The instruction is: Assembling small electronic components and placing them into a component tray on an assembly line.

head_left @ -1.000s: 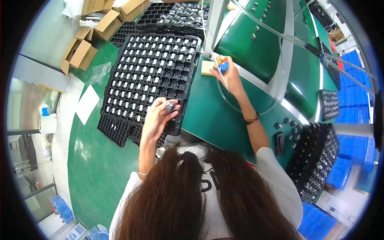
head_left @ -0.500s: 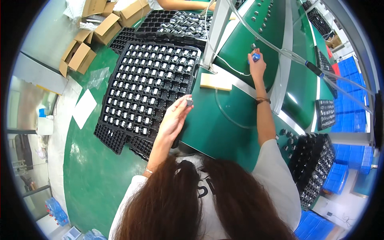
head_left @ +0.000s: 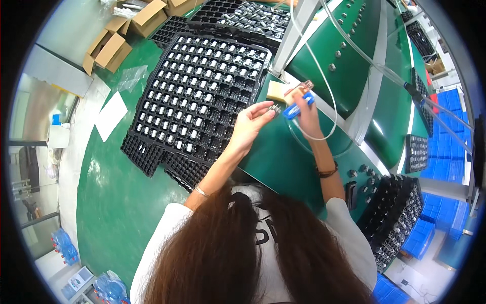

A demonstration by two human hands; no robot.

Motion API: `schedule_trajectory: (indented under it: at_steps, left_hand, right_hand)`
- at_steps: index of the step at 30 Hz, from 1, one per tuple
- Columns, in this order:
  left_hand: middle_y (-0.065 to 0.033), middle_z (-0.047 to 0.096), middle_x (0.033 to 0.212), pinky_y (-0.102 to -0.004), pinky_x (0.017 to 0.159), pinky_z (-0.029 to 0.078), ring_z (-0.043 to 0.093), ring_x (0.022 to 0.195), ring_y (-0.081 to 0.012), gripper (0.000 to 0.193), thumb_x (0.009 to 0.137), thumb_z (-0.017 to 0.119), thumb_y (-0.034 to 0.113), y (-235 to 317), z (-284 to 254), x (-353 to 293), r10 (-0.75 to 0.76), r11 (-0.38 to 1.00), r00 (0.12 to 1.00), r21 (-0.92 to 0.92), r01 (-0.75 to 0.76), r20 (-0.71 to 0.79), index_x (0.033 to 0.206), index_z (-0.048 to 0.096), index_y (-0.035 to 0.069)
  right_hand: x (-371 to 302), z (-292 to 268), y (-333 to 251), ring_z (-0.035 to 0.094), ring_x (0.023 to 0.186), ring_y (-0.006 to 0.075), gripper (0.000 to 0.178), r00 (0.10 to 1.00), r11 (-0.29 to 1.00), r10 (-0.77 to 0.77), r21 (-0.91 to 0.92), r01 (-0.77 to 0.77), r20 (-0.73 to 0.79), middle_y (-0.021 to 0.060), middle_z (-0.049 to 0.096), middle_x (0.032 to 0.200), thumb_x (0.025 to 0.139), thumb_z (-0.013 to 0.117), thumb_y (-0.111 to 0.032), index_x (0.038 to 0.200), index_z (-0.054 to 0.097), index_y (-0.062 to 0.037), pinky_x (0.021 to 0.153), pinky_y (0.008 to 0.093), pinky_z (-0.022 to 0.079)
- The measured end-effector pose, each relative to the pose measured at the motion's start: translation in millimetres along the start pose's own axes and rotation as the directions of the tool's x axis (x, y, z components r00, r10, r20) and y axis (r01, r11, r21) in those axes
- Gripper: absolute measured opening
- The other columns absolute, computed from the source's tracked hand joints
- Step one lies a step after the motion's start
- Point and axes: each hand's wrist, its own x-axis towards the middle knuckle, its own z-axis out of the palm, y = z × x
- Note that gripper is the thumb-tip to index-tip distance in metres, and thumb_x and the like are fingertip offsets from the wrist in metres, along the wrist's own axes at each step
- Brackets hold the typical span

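My left hand (head_left: 249, 126) pinches a small dark metal part (head_left: 275, 108) between thumb and fingertips, just off the right edge of the black tray (head_left: 234, 117). Close beside it, my right hand (head_left: 307, 114) is closed around a blue handheld tool (head_left: 298, 105), its tip pointing toward the left hand's part. A small shiny piece (head_left: 307, 85) shows at the right fingertips, too blurred to name. A pale hose (head_left: 331, 133) loops by the right hand. Behind the hands lies a yellow sponge-like block (head_left: 276, 91), partly hidden. Rows of silver parts fill much of the tray; its right-side pockets hold none.
A green conveyor belt (head_left: 329, 81) carries several small parts. A metal post (head_left: 297, 38) stands behind the hands. At right are loose parts (head_left: 368, 175) and a stacked black tray (head_left: 392, 218). Cardboard boxes (head_left: 109, 50) sit at far left, blue bins (head_left: 448, 131) at far right.
My right hand has come back from the belt toward my left hand, bringing the blue tool. My left hand has moved slightly right and up, still holding a part. The view has shifted.
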Motion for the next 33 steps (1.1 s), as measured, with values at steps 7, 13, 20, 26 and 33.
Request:
schedule_trajectory:
  at_steps: [7,13,20,26,33]
  left_hand:
    - [-0.0082,0.064,0.101,-0.0216,0.084,0.046,0.059,0.091,-0.01,0.033,0.084,0.066,0.011,-3,-8,-11,0.051,0.997,0.998,0.067,-0.048,-0.04,0.114,0.058,-0.003]
    - [-0.0092,0.064,0.102,-0.0228,0.083,0.047,0.059,0.092,-0.0109,0.035,0.083,0.067,0.011,-5,-10,-16,0.077,0.997,0.993,0.008,-0.077,-0.085,0.114,0.057,-0.002]
    - [-0.0077,0.058,0.114,-0.026,0.083,0.047,0.058,0.096,-0.0139,0.042,0.084,0.065,0.011,12,-31,-33,0.315,0.866,0.94,0.445,-0.227,-0.134,0.123,0.052,0.003]
    - [-0.0088,0.059,0.088,-0.0334,0.074,0.047,0.059,0.082,-0.0233,0.018,0.076,0.068,0.01,54,-83,-112,0.598,0.123,0.781,0.984,0.132,-0.18,0.091,0.059,0.004]
    - [-0.0097,0.058,0.078,-0.0345,0.069,0.047,0.06,0.074,-0.0255,0.011,0.076,0.067,0.009,36,-111,-120,0.482,0.114,0.833,0.962,0.248,-0.272,0.081,0.059,0.002]
  right_hand:
    - [-31,34,-12,0.057,0.079,0.0081,0.017,0.992,1.0,-0.021,0.02,0.018,0.127,0.002,0.061,0.087,0.087,0.056,-0.012,0.099,0.059,-0.0003,0.071,0.022,0.045]
    - [-37,41,-2,0.056,0.082,0.0085,0.022,0.988,0.997,-0.077,0.002,0.078,0.135,0.0023,0.06,0.092,0.086,0.057,-0.01,0.106,0.054,-0.0009,0.072,0.0224,0.045]
    - [-8,26,-10,0.059,0.073,0.011,0.019,0.968,0.941,-0.247,-0.25,0.229,-0.043,0.0061,0.063,0.084,0.085,0.063,-0.013,0.095,0.06,0.0038,0.065,0.0262,0.048]
    - [27,0,-2,0.062,0.07,0.0176,0.028,0.943,0.6,-0.33,-0.782,0.17,-0.049,0.0122,0.063,0.075,0.081,0.068,-0.022,0.093,0.058,0.0004,0.065,0.0302,0.048]
    - [14,-17,0,0.055,0.064,0.0143,0.059,0.936,0.589,-0.35,-0.784,0.198,-0.027,0.005,0.054,0.077,0.069,0.081,-0.027,0.111,0.046,-0.0041,0.062,0.0278,0.045]
